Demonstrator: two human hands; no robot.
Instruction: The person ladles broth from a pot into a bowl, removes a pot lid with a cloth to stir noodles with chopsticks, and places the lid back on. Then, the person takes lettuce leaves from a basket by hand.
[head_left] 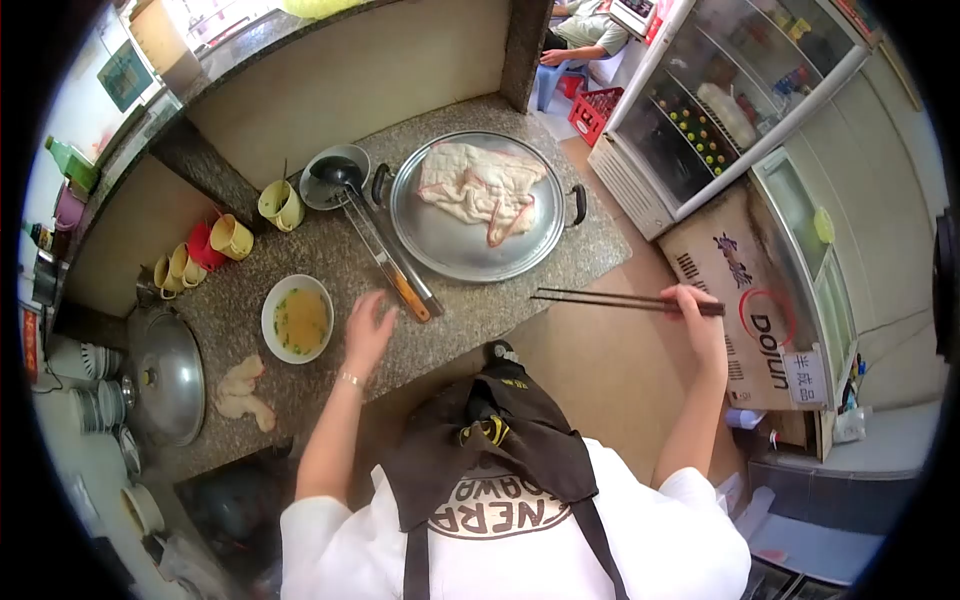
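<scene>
My right hand (692, 303) is closed around a pair of long dark chopsticks (610, 298), which point left over the floor beyond the counter edge. My left hand (370, 325) hangs over the counter with its fingers apart and holds nothing. It is between a white bowl of yellowish broth with green bits (301, 318) and the wooden handle of a long utensil (408, 297). A large round metal lid or tray with black handles (455, 258) bears a pale, folded cloth (480, 185). Behind the utensil, a black ladle (338, 172) rests in a metal bowl (310, 192).
Yellow and red cups (232, 237) line the counter's back left. A domed metal lid (168, 375) and a crumpled cloth (243, 392) lie at left. A glass-door fridge (715, 100), a red crate (596, 113) and a seated person (585, 35) are at upper right.
</scene>
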